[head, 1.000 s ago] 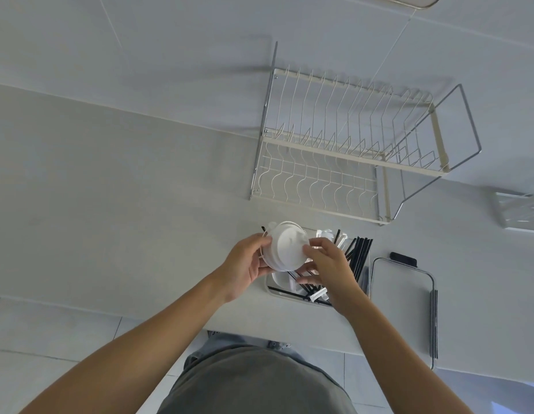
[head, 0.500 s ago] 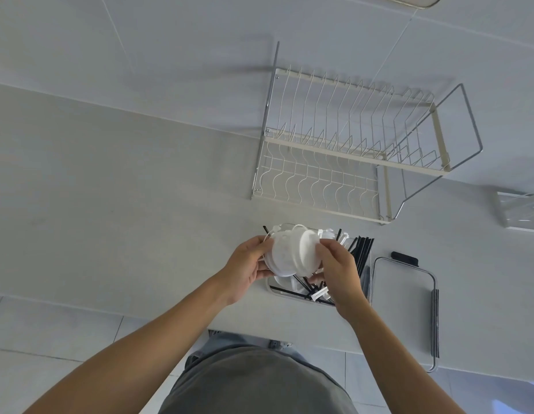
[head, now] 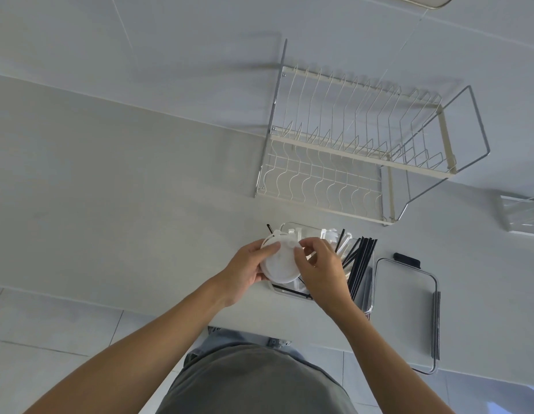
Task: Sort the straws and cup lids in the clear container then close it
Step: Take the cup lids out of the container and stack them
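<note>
Hands meet over the clear container (head: pixel 368 297) near the worktop's front edge. Left hand (head: pixel 247 271) grips the stack of white cup lids (head: pixel 280 265); the right hand (head: pixel 319 268), lower a second ago, now pinches the stack's top, squaring it. Black straws (head: pixel 361 264) are already bundled; the container lid (head: pixel 409 312) waits alongside.

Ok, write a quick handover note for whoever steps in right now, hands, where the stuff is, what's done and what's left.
Left hand grips the stack of white cup lids above the clear container. Right hand pinches the stack's upper edge.
Black straws lean bundled in the container's right side; a few loose straws and white pieces lie under the hands.
The container lid lies on the counter to the right, off.
Done: most straws grouped.
Left: set the lids in, tidy the loose straws, close the container.
</note>
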